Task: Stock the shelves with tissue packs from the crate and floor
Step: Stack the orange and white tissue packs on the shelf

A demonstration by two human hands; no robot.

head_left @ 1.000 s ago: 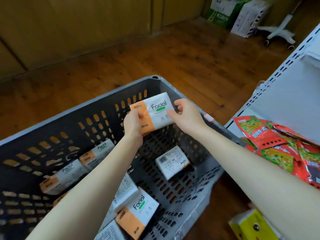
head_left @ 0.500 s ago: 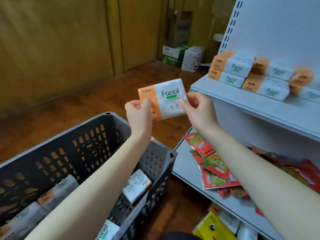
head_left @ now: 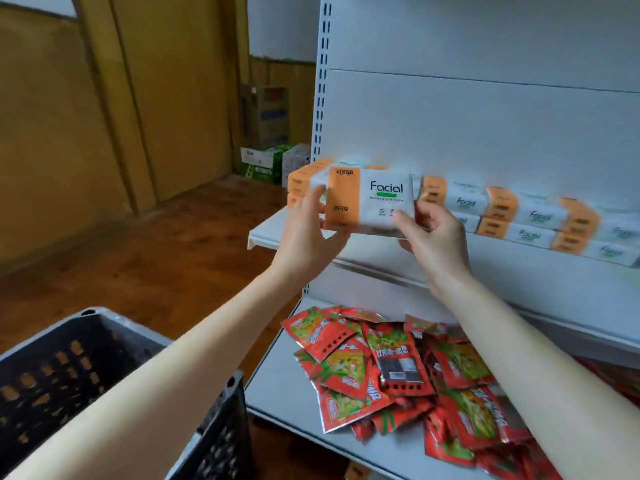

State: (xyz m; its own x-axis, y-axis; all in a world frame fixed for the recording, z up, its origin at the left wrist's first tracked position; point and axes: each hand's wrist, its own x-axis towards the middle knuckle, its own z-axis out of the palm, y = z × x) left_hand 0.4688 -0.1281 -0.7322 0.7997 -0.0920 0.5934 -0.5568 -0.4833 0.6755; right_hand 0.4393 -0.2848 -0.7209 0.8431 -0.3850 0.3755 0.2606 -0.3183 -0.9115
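Observation:
I hold a white and orange "Facial" tissue pack (head_left: 372,199) between both hands, just in front of the left end of the white upper shelf (head_left: 273,233). My left hand (head_left: 308,233) grips its orange left end. My right hand (head_left: 433,237) grips its lower right corner. A row of matching tissue packs (head_left: 519,216), stacked two high, runs along that shelf to the right. The dark grey slotted crate (head_left: 79,375) stands at the lower left, its contents hidden from here.
Red snack packets (head_left: 398,375) lie heaped on the lower white shelf (head_left: 277,393). A perforated white upright (head_left: 320,98) edges the shelving. Cardboard boxes (head_left: 266,161) sit on the wooden floor (head_left: 156,265) by the far wall.
Both hands lifted the tissue pack out of the crate and carried it up and right to the upper shelf. My view swung from the crate to the shelving.

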